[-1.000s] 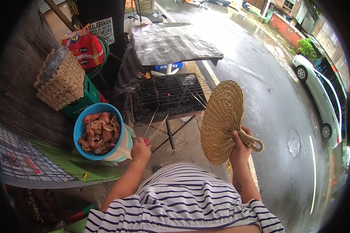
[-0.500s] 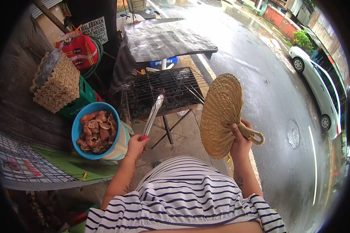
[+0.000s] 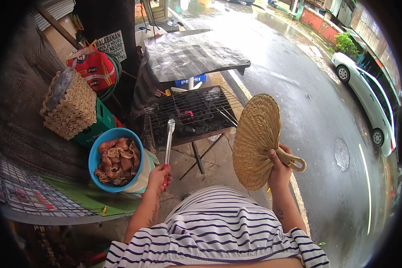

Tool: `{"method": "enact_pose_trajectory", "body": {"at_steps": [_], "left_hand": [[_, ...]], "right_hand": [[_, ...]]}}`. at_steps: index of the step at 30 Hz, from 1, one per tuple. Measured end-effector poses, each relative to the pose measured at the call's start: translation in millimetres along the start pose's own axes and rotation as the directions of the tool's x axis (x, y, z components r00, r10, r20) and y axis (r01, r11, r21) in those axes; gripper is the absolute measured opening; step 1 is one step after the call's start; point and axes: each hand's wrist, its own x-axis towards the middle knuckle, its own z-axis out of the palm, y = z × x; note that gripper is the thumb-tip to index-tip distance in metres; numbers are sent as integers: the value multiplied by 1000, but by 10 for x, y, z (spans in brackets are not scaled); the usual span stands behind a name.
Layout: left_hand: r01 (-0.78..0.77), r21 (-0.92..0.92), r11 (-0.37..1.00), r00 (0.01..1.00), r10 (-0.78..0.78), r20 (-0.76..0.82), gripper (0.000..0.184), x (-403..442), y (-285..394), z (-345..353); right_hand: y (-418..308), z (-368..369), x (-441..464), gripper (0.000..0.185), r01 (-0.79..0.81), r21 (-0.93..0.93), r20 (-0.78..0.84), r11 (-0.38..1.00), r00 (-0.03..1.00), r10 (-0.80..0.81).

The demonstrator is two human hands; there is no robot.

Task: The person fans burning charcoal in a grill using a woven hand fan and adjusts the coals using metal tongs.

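Note:
My left hand (image 3: 157, 179) is closed around the red-gripped end of metal tongs (image 3: 169, 143). The tongs point forward, their tips near the front edge of the charcoal grill (image 3: 198, 139). Dark charcoal lies under the wire grate (image 3: 196, 100), with a red glowing spot (image 3: 186, 115) near its middle. In my right hand (image 3: 279, 172) is a woven hand fan (image 3: 257, 140), held upright by the base of its looped handle, to the right of the grill. A blue bucket (image 3: 94, 158) of brown, folded meat-like pieces (image 3: 119, 161) stands beside my left hand.
Behind the grill, a grey striped sheet (image 3: 187, 51) covers a surface above a blue Pepsi crate (image 3: 190, 81). Woven trays (image 3: 69, 107) rest on a green crate (image 3: 103, 117) at left. The wet road (image 3: 308, 111) runs along the right, with a parked white car (image 3: 364, 96).
The tongs have drawn back from the grate toward me and now point more straight ahead. The red glowing spot shows more fully. The fan stays in my right hand, slightly lower in view.

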Motion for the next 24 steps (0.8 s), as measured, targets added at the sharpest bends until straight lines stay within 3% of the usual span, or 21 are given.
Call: {"method": "enact_pose_trajectory", "body": {"at_steps": [8, 14, 19, 24], "left_hand": [[-39, 112, 993, 999, 35, 37, 27, 542, 414, 37], [-27, 179, 983, 1000, 25, 13, 26, 388, 457, 50], [-83, 323, 943, 989, 119, -92, 24, 134, 423, 0], [-257, 556, 790, 926, 366, -93, 25, 613, 368, -177]], "right_hand": [[-36, 112, -61, 37, -1, -19, 20, 1000, 1000, 1], [51, 100, -97, 39, -39, 2, 16, 999, 999, 39], [53, 105, -82, 39, -17, 26, -15, 1000, 1000, 17], [40, 170, -79, 37, -14, -32, 2, 999, 1000, 14]]}}
